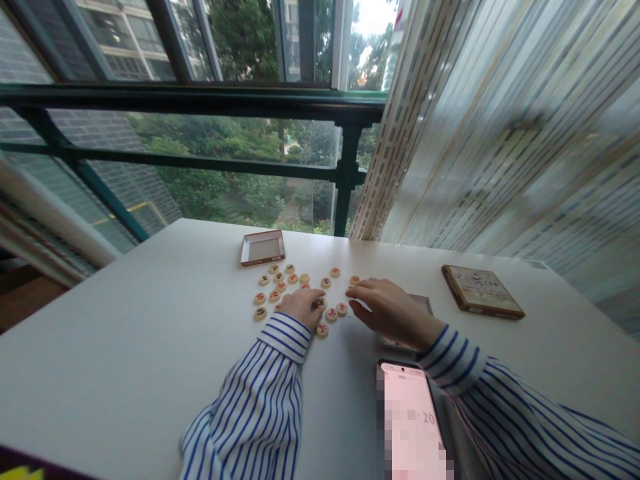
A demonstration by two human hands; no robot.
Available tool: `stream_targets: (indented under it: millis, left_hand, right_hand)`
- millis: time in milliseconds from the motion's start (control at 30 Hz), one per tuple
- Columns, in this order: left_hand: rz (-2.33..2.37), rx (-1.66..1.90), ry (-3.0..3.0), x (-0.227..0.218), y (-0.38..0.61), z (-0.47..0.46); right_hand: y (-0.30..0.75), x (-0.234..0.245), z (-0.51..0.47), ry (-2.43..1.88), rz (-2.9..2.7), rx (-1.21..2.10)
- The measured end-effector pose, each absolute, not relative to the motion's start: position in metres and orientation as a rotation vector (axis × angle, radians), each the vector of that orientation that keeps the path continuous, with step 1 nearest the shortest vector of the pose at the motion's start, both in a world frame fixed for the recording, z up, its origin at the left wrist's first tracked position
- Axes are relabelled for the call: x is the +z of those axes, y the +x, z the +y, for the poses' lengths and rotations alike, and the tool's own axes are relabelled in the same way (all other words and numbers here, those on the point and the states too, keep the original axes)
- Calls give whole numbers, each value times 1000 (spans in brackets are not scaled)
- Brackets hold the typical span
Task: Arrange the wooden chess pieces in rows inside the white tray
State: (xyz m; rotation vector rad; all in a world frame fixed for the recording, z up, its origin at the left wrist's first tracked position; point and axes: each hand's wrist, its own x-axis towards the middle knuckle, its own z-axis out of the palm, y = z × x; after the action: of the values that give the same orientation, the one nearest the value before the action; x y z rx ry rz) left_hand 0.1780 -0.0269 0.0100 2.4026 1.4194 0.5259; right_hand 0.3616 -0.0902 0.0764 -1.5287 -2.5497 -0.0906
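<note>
head view: discs (259,298) are covered by the curled left hand (301,307), its grip not tellable; the right hand (390,310) is laid flat, empty. discs could be scattered by a dragged sleeve (280,340).

Soft daylight from the window (225,153) beyond the left hand (303,307) lights the table (125,347) evenly, shadows faint. The curtain (525,133) beside the right hand (390,310) is streaked and bowed.

About twenty round, pale wooden xiangqi pieces (293,279), marked with red or black characters, lie flat and face up in a loose scatter on the white table (150,333).
</note>
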Motion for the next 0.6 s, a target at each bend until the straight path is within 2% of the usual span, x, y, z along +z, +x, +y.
stream_targets:
  millis: [333,600]
  left_hand:
    - [1424,505,2434,8,180,-26]
    - [1278,750,2458,5,174,-19]
  right_hand:
    - [362,78,-92,-1529,-2534,-78]
    - [367,80,-96,-1526,-2504,-55]
